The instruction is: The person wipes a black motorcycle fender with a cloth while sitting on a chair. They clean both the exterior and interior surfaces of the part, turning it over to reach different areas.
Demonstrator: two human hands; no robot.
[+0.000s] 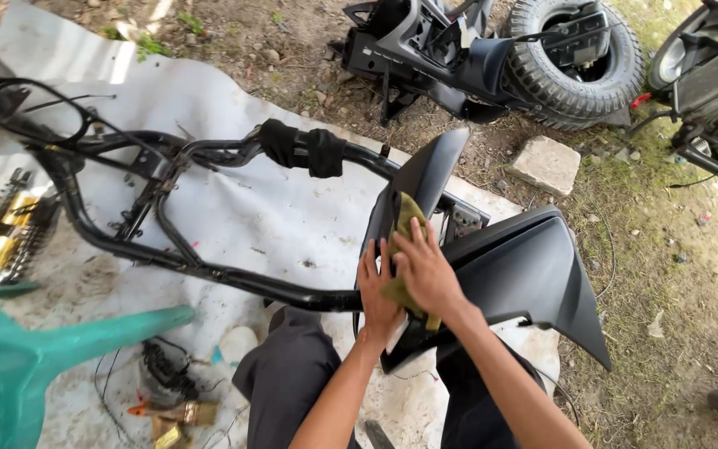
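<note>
the panel [525,266] is set at the centre, with both hands [409,283] laid on a cloth [409,218] upon it. the frame [209,158] is stretched toward nine o'clock over the sheet [243,216]. a tyre [579,62] is seen at one o'clock, a stone block [547,164] between them.

The olive-green cloth [407,249] is largely covered by the right hand [425,270]; the teal plastic chair [35,349] is blurred and cut off at the left edge

outdoor repair yard: stripped scooter frame [209,208], tyre [579,62]
</note>
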